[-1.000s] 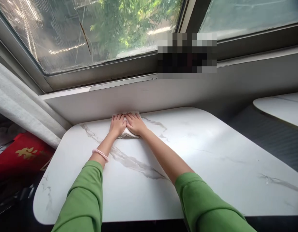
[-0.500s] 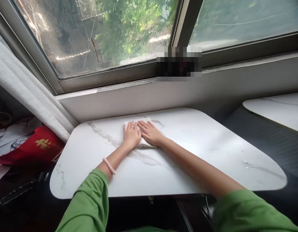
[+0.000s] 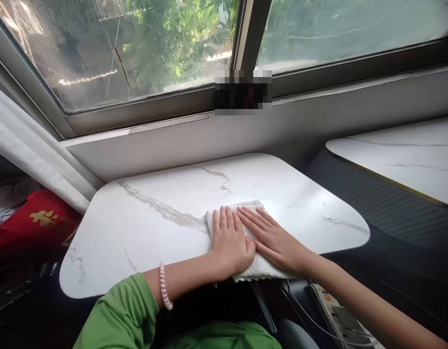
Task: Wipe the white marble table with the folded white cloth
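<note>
A folded white cloth lies flat on the white, grey-veined tabletop, reaching its front edge. My left hand presses on the cloth's left half with the fingers stretched forward. Beside it, my right hand rests flat on the right half, fingers out and pointing up and to the left. The two hands touch or nearly touch at the left thumb. A pink coiled band circles my left wrist.
A window and its sill run behind the table. On the left hang a white curtain and a red bag with gold print. A second marbled tabletop stands at right. Below the front edge are a power strip and a cable.
Both hands have come back toward me and to the right with the cloth, from the table's far side to its front edge. The camera view has shifted right.
</note>
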`<state>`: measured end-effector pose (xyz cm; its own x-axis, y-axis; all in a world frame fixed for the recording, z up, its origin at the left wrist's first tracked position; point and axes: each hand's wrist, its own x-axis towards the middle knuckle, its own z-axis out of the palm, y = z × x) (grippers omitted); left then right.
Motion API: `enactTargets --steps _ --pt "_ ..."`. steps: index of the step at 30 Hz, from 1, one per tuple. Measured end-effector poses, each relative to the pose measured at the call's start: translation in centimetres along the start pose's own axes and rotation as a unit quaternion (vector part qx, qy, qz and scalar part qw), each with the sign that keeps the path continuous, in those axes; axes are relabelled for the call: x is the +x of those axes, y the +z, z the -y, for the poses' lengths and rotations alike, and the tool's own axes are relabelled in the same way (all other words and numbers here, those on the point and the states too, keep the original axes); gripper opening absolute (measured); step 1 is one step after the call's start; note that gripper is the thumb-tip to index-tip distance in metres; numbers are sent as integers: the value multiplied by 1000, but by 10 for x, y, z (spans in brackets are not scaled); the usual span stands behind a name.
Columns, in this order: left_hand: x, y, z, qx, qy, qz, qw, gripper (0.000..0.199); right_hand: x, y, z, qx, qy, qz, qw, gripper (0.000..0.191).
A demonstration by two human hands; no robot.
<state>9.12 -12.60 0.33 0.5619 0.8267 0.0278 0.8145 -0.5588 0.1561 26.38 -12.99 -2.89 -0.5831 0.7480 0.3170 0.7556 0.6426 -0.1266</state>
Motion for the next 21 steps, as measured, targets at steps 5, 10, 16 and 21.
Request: enactTargets --steps 5,10,16,21 --pt "26 6 12 -2 -1 -11 1000 62 16 8 -22 29 49 32 998 62" --pt "85 8 42 15 -3 -26 1000 55 65 20 -57 20 144 36 989 58" --pt "159 6 78 28 -62 -40 997 53 136 32 -103 -24 165 35 985 57" --pt "195 5 102 30 -70 -58 995 52 171 39 -132 -11 158 14 987 56"
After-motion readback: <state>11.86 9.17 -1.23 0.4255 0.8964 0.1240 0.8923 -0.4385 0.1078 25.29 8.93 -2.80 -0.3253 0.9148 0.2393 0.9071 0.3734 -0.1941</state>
